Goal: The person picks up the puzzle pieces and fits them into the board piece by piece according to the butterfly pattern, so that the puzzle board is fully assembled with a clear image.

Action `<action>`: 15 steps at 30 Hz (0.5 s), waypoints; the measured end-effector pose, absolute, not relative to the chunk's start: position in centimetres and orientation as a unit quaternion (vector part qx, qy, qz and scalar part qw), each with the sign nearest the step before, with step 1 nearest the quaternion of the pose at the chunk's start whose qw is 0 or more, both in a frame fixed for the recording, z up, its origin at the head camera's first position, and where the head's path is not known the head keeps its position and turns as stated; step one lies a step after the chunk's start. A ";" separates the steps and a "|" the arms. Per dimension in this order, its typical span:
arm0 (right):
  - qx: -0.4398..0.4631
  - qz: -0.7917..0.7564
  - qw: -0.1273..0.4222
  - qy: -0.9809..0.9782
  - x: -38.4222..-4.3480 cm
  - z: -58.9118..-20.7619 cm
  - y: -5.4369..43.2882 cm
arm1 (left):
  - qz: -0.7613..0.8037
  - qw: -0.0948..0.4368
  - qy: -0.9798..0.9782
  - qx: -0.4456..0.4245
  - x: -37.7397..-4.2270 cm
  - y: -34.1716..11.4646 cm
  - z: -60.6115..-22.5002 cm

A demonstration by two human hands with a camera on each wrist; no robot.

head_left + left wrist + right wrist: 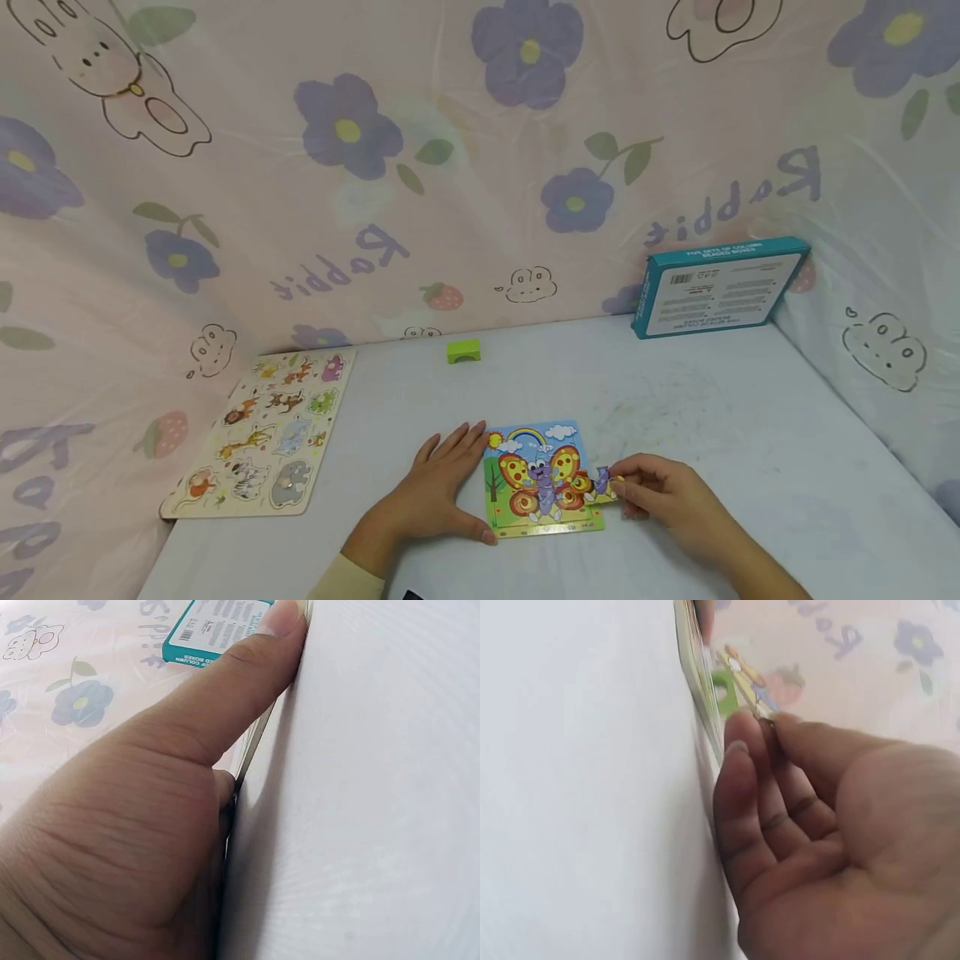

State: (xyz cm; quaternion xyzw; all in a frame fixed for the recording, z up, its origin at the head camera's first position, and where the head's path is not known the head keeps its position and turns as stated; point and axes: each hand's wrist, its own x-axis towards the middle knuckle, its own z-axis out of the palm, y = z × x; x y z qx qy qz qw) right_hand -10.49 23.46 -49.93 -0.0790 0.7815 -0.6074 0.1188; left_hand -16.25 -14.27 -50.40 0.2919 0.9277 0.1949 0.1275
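A square butterfly jigsaw puzzle (551,529) lies flat on the table, with a rainbow, sun and tree around the butterfly. Along its left side my left hand (431,496) is spread, fingertips at the upper left corner and thumb (247,671) at the lower left one. My right hand (667,496) pinches a small puzzle piece (602,483) between thumb and fingertips. The piece shows purple and yellow-red printing and overlaps the puzzle's right edge; in the right wrist view it looks tilted. Whether it touches the puzzle cannot be made out.
An animal peg puzzle board (296,507) lies at the left. A green arch block (463,352) stands at the back, by the flower-printed sheet (450,167). At the back right a teal and white box (720,287) leans on the sheet. A dark object (412,595) shows at the bottom edge.
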 end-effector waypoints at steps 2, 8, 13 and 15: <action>-0.087 -0.622 0.117 0.769 -10.3 -50.0 22.4 | 0.193 0.129 0.928 0.292 -16.3 -14.3 -50.4; -0.114 -0.598 0.070 0.790 -9.7 -50.2 19.5 | 0.192 0.130 0.929 0.290 -16.2 -14.2 -50.2; -0.133 -0.571 0.025 0.810 -9.3 -50.7 17.6 | 0.194 0.130 0.928 0.292 -16.2 -14.2 -50.1; -0.135 -0.565 0.016 0.814 -9.2 -50.8 17.0 | 0.195 0.129 0.927 0.292 -16.2 -14.3 -50.1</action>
